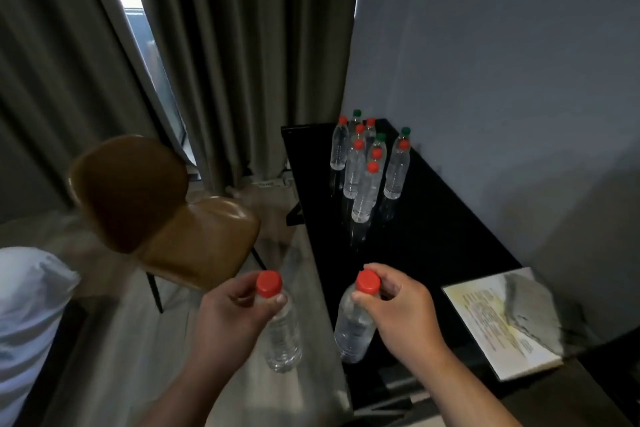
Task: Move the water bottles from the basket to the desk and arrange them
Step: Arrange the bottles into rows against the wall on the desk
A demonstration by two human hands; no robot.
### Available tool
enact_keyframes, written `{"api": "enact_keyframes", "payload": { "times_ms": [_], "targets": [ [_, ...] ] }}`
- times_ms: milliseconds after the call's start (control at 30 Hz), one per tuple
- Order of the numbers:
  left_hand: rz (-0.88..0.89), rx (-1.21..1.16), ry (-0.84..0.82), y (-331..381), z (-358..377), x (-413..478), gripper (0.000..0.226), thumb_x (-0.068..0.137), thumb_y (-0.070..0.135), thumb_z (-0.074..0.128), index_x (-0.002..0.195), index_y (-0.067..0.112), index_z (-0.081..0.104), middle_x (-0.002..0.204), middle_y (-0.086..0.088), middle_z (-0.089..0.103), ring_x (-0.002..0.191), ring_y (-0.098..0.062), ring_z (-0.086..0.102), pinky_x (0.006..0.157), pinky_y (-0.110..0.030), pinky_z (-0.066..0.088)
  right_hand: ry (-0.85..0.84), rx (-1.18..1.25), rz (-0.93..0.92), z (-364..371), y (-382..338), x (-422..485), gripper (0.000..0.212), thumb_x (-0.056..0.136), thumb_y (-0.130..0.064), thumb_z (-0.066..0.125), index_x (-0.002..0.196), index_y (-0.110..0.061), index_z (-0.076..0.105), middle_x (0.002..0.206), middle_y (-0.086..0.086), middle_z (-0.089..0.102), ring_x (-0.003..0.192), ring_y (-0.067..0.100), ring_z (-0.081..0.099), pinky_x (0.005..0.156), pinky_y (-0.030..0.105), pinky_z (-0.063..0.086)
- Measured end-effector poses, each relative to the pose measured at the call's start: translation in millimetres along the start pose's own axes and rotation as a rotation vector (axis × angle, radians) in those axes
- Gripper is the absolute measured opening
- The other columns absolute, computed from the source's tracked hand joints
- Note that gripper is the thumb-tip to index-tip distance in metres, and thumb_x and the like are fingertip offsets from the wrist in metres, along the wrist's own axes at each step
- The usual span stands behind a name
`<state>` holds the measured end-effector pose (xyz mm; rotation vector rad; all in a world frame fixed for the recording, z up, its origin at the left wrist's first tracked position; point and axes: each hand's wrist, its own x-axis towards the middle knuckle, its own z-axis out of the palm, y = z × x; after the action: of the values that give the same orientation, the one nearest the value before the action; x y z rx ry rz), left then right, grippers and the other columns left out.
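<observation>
Near left, our left hand [235,308] pinches one bottle [282,333] just under its red cap, over the floor. Our right hand [398,312] pinches a second bottle [353,326] likewise, at the desk's [433,236] near edge. Farther along, a cluster of bottles [363,184] already stands upright. These two remain; we cannot see the basket.

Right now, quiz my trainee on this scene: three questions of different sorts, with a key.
1. True or false: the left hand grips the left bottle and the right hand grips the right bottle, both red-capped.
2. Caps on the standing bottles on the desk are: A) all red, B) red and green, C) all green.
3. Fill in: the brown chair stands to the desk's ___.
Key: 1 true; 2 B; 3 left.
</observation>
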<state>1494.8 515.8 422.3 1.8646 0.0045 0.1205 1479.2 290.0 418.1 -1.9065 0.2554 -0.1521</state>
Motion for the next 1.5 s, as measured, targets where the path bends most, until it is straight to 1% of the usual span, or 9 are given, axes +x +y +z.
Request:
{"api": "enact_keyframes", "payload": {
  "times_ms": [67, 367, 467, 533, 667, 900, 1200, 1333, 1500],
  "targets": [
    [0.005, -0.029, -0.013, 1, 1, 23, 0.026, 0.071, 0.005, 0.081, 0.084, 0.027, 0.074, 0.078, 0.008, 0.075, 0.072, 0.0, 0.069, 0.062, -0.008, 0.047, 0.012, -0.003, 0.014, 4, -5, 18, 0.038, 0.075, -0.015, 0.08, 0.084, -0.047, 0.063, 0.085, -0.024, 0.07, 0.087, -0.014, 0.062, 0.076, 0.009, 0.044],
    [0.069, -0.091, -0.206, -19, -1, 146, 0.029, 0.068, 0.009, 0.083, 0.079, 0.034, 0.074, 0.076, 0.002, 0.074, 0.067, -0.002, 0.066, 0.066, -0.015, 0.05, 0.15, -0.052, 0.054, 44, -13, 97, 0.035, 0.074, -0.013, 0.08, 0.087, -0.042, 0.065, 0.088, -0.031, 0.068, 0.085, -0.012, 0.063, 0.073, 0.007, 0.043],
    [0.115, -0.086, -0.267, -24, -8, 195, 0.026, 0.066, 0.014, 0.082, 0.075, 0.037, 0.073, 0.075, 0.0, 0.073, 0.063, 0.001, 0.062, 0.063, -0.014, 0.047, 0.215, -0.095, 0.078, 64, -20, 124, 0.017, 0.074, -0.012, 0.078, 0.082, -0.025, 0.071, 0.092, -0.01, 0.069, 0.082, 0.004, 0.064, 0.066, 0.011, 0.045],
    [0.099, -0.106, -0.324, -29, -10, 227, 0.033, 0.068, 0.005, 0.082, 0.074, 0.036, 0.073, 0.077, 0.0, 0.073, 0.064, 0.002, 0.062, 0.063, -0.012, 0.047, 0.269, -0.114, 0.078, 76, -29, 142, 0.021, 0.073, -0.008, 0.076, 0.09, -0.013, 0.064, 0.091, 0.005, 0.067, 0.074, 0.012, 0.063, 0.063, 0.016, 0.047],
    [0.083, -0.15, -0.419, -40, -6, 278, 0.041, 0.067, 0.004, 0.082, 0.076, 0.044, 0.074, 0.08, 0.006, 0.075, 0.069, 0.0, 0.066, 0.067, -0.015, 0.05, 0.374, -0.105, 0.119, 95, -39, 170, 0.033, 0.074, -0.007, 0.077, 0.094, -0.028, 0.06, 0.073, -0.003, 0.066, 0.064, 0.0, 0.057, 0.065, 0.01, 0.046],
    [0.107, -0.115, -0.592, -49, 35, 326, 0.052, 0.07, 0.0, 0.08, 0.071, 0.051, 0.07, 0.075, 0.016, 0.073, 0.066, 0.004, 0.064, 0.067, -0.013, 0.051, 0.48, -0.138, 0.237, 86, -30, 180, 0.021, 0.078, -0.018, 0.078, 0.088, -0.033, 0.069, 0.085, -0.006, 0.07, 0.08, 0.006, 0.067, 0.073, 0.023, 0.055],
    [0.183, 0.059, -0.831, -42, 130, 347, 0.02, 0.071, 0.017, 0.081, 0.082, 0.03, 0.07, 0.08, 0.014, 0.07, 0.073, -0.003, 0.064, 0.068, -0.021, 0.049, 0.62, -0.109, 0.362, 37, 19, 191, 0.033, 0.076, -0.017, 0.08, 0.088, -0.043, 0.064, 0.085, -0.015, 0.07, 0.083, -0.005, 0.065, 0.073, 0.017, 0.051],
    [0.213, 0.134, -0.916, -36, 182, 351, 0.023, 0.073, 0.014, 0.079, 0.085, 0.031, 0.068, 0.081, 0.011, 0.069, 0.074, -0.002, 0.064, 0.068, -0.016, 0.047, 0.641, -0.102, 0.378, 7, 48, 203, 0.034, 0.077, -0.019, 0.08, 0.101, -0.038, 0.065, 0.09, -0.015, 0.069, 0.086, -0.007, 0.063, 0.074, 0.015, 0.051],
    [0.214, 0.122, -0.943, -29, 242, 342, 0.025, 0.074, 0.013, 0.078, 0.083, 0.033, 0.065, 0.08, 0.007, 0.067, 0.077, 0.002, 0.062, 0.067, -0.012, 0.044, 0.668, -0.184, 0.392, -28, 72, 217, 0.034, 0.077, -0.02, 0.08, 0.086, -0.045, 0.059, 0.087, -0.018, 0.066, 0.084, -0.009, 0.061, 0.07, 0.009, 0.047]
  ]
}}
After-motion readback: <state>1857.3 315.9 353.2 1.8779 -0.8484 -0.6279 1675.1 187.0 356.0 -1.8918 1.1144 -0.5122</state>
